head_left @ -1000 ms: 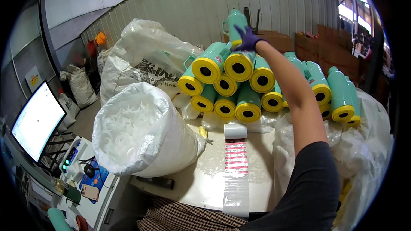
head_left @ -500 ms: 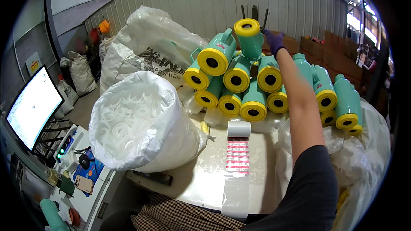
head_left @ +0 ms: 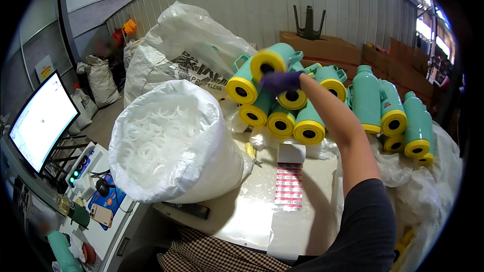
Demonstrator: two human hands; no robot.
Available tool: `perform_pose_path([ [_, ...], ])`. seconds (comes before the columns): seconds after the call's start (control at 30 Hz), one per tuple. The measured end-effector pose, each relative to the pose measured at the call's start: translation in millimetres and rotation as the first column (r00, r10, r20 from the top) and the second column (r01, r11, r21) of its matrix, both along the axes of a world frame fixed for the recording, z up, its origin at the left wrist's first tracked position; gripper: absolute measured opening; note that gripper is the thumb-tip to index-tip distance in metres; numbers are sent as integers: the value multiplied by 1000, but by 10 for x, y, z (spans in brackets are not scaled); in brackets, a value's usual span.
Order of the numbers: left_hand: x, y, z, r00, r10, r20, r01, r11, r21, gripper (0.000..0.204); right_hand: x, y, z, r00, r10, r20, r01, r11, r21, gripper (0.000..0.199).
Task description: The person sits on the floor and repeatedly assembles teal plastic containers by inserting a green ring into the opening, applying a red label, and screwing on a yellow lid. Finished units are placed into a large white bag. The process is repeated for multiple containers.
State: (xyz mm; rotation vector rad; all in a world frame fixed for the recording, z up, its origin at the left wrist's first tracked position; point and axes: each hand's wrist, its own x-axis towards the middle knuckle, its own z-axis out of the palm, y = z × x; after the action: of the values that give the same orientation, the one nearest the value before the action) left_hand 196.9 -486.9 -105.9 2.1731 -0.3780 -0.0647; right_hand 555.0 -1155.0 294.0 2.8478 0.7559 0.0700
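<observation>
Corrugated metal wall backs a white worktop (head_left: 252, 211) crowded with goods. Two big white sacks stand at left, the near sack (head_left: 176, 146) open and full of white rings. About six teal flasks lie stacked with yellow bases facing out; about five more stand or lean at right. The right hand (head_left: 280, 81), purple-gloved, grips one raised flask (head_left: 275, 60) above the stack (head_left: 282, 113). Left hand unseen.

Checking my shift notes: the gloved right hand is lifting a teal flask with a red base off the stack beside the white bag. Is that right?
Not quite. The head view shows the teal flask in the right hand has a yellow base, not red. The stack does lie beside the white bag.
</observation>
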Motion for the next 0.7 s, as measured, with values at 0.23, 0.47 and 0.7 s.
perform_pose_path([
  [0.23, -15, -38, 210, 990, -13, -140, 24, 997, 77, 34, -44, -613, 738, 693, -695, 192, 146, 397, 906, 62],
  [0.47, 11, 2, 143, 954, 52, -295, -9, 989, 148, 33, -1378, -318, 592, 53, -697, -715, 967, 214, -137, 46],
  [0.7, 3, 73, -168, 995, -36, -97, 41, 998, 51, 26, -1648, -1472, 332, 461, -709, 534, 673, 671, 310, 81],
])
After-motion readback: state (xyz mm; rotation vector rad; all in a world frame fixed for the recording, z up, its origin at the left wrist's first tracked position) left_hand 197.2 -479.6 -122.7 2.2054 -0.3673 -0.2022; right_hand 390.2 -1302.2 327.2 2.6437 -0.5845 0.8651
